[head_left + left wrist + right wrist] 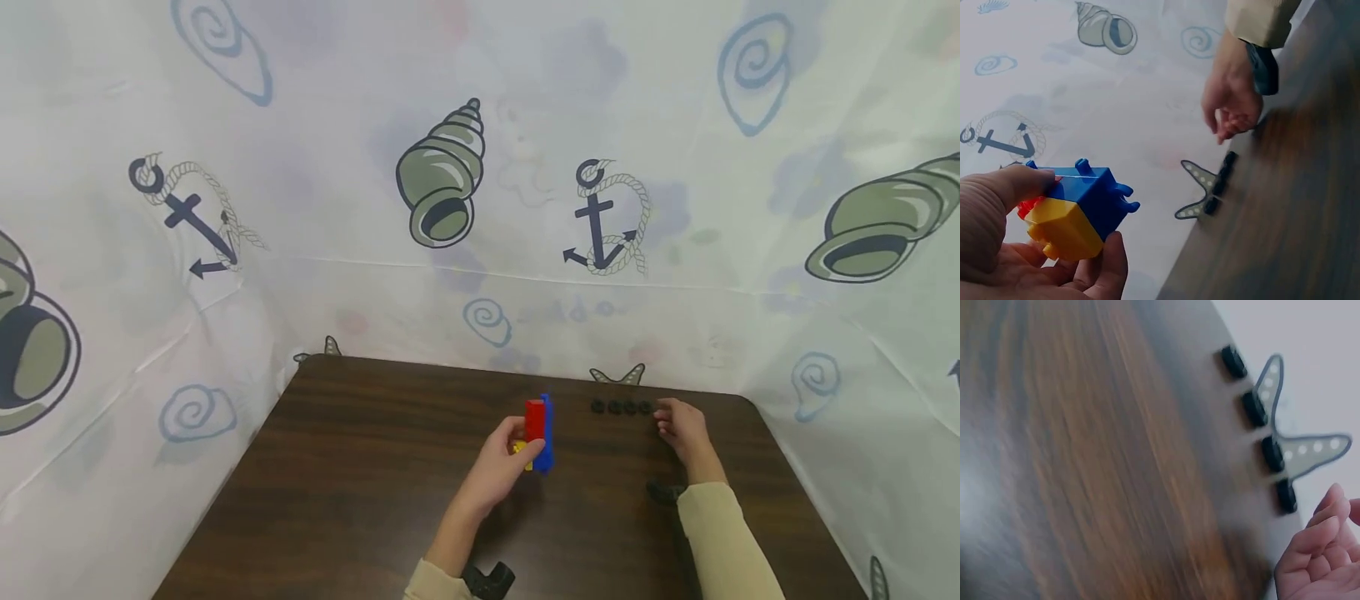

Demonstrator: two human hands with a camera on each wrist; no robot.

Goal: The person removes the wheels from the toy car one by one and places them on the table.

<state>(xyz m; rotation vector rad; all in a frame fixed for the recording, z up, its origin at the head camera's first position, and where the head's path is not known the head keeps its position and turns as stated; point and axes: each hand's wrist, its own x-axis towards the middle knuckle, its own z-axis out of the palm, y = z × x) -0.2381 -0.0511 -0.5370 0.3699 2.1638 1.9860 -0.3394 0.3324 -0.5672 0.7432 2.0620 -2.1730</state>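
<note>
My left hand (491, 467) holds a small brick-built toy (1088, 206) between thumb and fingers, raised over the table. It joins a blue base with short pegs sticking out, a yellow brick (1065, 228) and a red brick (535, 421). The right hand (681, 427) is at the right end of a row of small black toy wheels (615, 407) near the table's far edge. Its fingers are loosely curled with nothing seen in them, the fingertips close beside the last wheel (1286, 496).
A dark wood-grain table (360, 467) lies under both hands. White cloth (525, 67) printed with shells and anchors stands behind and at both sides of it. Each wrist carries a black strap or mount (491, 579).
</note>
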